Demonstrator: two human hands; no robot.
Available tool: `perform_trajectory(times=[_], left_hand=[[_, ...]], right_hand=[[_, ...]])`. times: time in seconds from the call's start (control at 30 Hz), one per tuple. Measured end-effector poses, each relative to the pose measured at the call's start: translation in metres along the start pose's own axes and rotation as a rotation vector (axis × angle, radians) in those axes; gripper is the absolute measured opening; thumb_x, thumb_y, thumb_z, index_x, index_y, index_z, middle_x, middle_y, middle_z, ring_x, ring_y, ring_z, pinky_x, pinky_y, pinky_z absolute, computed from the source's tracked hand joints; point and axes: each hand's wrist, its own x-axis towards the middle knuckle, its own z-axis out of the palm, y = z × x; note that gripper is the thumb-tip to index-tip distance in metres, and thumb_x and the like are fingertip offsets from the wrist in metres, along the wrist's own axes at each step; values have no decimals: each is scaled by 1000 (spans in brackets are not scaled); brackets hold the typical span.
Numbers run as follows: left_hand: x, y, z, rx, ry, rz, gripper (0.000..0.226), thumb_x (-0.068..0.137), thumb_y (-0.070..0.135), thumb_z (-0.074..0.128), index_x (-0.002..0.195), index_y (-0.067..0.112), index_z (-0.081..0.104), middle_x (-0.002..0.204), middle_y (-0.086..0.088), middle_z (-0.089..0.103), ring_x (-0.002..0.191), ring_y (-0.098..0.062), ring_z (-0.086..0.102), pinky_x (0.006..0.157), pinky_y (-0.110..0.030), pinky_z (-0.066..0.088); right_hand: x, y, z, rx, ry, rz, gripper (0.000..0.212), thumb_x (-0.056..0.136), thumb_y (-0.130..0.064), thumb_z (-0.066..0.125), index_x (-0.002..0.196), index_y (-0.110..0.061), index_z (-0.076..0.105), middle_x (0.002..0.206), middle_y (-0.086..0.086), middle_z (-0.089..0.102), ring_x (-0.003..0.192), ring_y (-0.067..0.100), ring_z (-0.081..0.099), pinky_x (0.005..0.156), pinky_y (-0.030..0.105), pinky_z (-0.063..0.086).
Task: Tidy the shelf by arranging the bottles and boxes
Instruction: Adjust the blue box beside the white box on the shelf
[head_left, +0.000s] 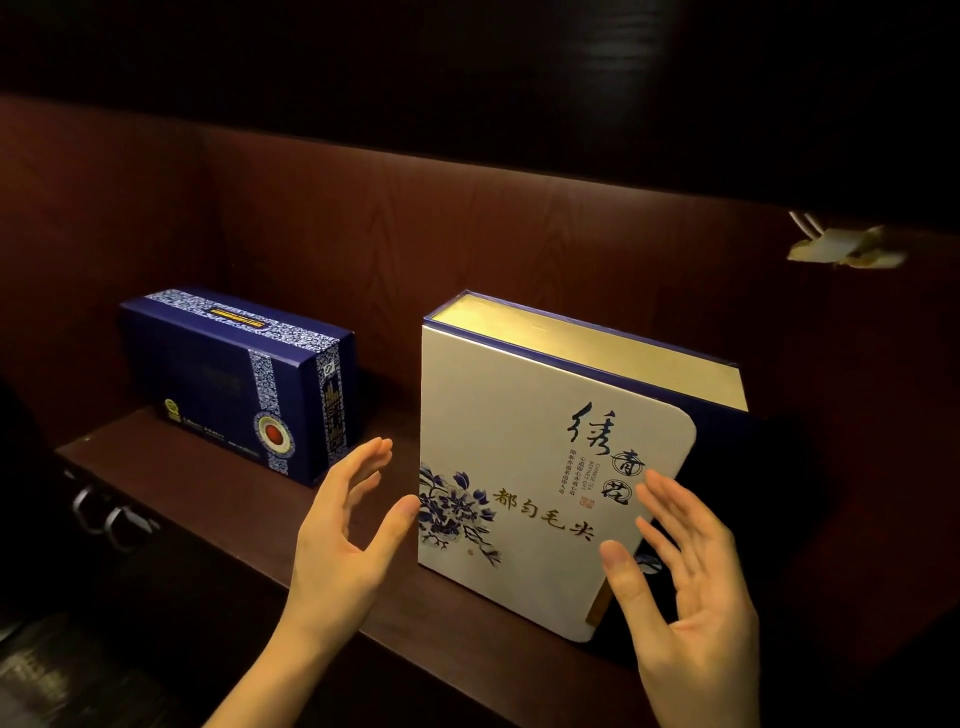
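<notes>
Surroundings: a dark blue patterned box is being kept at the left of the wooden shelf, with metal handles below and crumpled paper at the upper right.
Obstruction: the white tea box's lower right corner is being covered by spread fingers.
White tea box: being stood upright mid-shelf; blue flowers, calligraphy, gold edge.
Left hand: being held released, thumb at the box's left edge.
Right hand: being held released, grasping nothing.

The scene is dim; warm light from above catches the sharply focused white, blue-flowered cardboard box. The dark red-brown wooden shelf sinks into black toward the top and corners.
</notes>
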Motion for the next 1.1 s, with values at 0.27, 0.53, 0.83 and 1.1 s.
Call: perform_trajectory(times=[0.27, 0.53, 0.83, 1.1], left_hand=[[11, -10, -13, 17, 36, 5, 60, 81, 56, 69, 137, 46, 50, 139, 19, 58, 129, -3, 54, 107, -34, 44], [43, -50, -89, 42, 126, -23, 58, 82, 55, 69, 136, 46, 51, 138, 16, 59, 129, -6, 55, 106, -34, 45], [131, -161, -214, 74, 180, -130, 51, 88, 52, 69, 135, 53, 48, 141, 14, 57, 132, -4, 52, 110, -34, 41], [228, -247, -293, 82, 220, -305, 82, 79, 51, 67, 152, 31, 36, 154, 3, 43, 139, -15, 42, 110, -32, 36]], right_hand=[[6, 0, 24, 15, 29, 16, 64, 75, -41, 74, 136, -41, 51, 137, -17, 62, 127, 5, 59, 101, 34, 51], [4, 1, 136, 42, -189, 100, 63, 72, -59, 71, 132, -57, 51, 134, -29, 60, 122, -6, 58, 98, 25, 51], [17, 28, 311, 35, -367, 246, 70, 80, -53, 74, 143, -47, 44, 143, -27, 52, 129, -8, 49, 102, 11, 43], [48, 54, 424, -43, -371, 348, 81, 85, -51, 71, 153, -45, 25, 150, -25, 39, 134, -4, 43, 107, 16, 42]])
